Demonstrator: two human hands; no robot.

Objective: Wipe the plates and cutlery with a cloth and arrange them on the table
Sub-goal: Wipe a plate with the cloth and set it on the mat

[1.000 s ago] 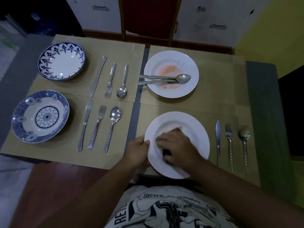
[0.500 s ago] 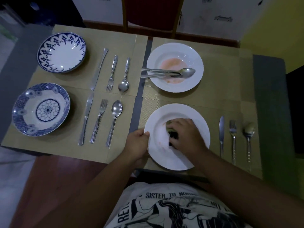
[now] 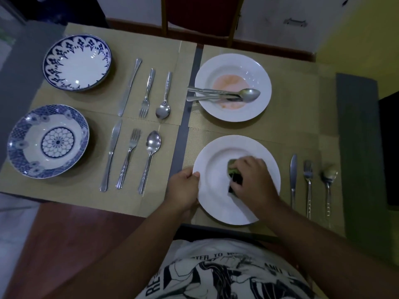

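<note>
**Right hand** (image 3: pixel 251 180): fingers curled over the cloth (image 3: pixel 232 167), pressing it into the well of the near white plate (image 3: pixel 216 197).

**Left hand** (image 3: pixel 183 186): pinches that plate's rim at its 9 o'clock, thumb on top, steadying it.

**Hazards (judged):** a hard stroke toward 3 o'clock could slide the plate across the placemat (image 3: pixel 269 134) into the knife (image 3: pixel 293 175) and disturb the laid set, should the left grip slacken. The cloth is bunched small, so the rim may go unwiped.

**Cloth, position:** green and dark, mostly hidden under the right fingers. It shows only at that hand's 10 o'clock edge, just right of the plate's centre and well apart from the left hand.

**At the plate's 3 o'clock:** knife, fork (image 3: pixel 308 180) and spoon (image 3: pixel 328 175), parallel, clear of both hands.

**At 12 o'clock:** far white plate (image 3: pixel 262 108), with a pinkish smear in its well and soiled cutlery (image 3: pixel 248 94) lying across it. It looks unwiped.

**At 9 to 10 o'clock:** two blue-patterned plates (image 3: pixel 48 141), each with a laid cutlery set (image 3: pixel 129 156) beside it.
</note>
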